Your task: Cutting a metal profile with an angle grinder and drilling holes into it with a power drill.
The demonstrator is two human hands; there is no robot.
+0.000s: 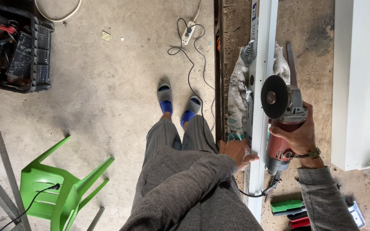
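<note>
1. The right hand point(298, 139) is wrapped tight around the red grinder point(281, 122).
2. The left hand point(238, 153) presses flat on the long white bar point(260, 85), fingers together.
3. The bar lies on the workbench point(309, 55) at the right and runs from near to far.
4. The grinder's disc point(274, 97) points far, along the bar.
5. A good cut likely needs the bar held still and the disc steady.

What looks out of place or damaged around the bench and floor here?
The green plastic chair lies tipped over on the concrete floor, with a black cable draped across it. The wooden bench top is stained and scuffed. Otherwise the right hand holds the angle grinder beside the white rail.
</note>
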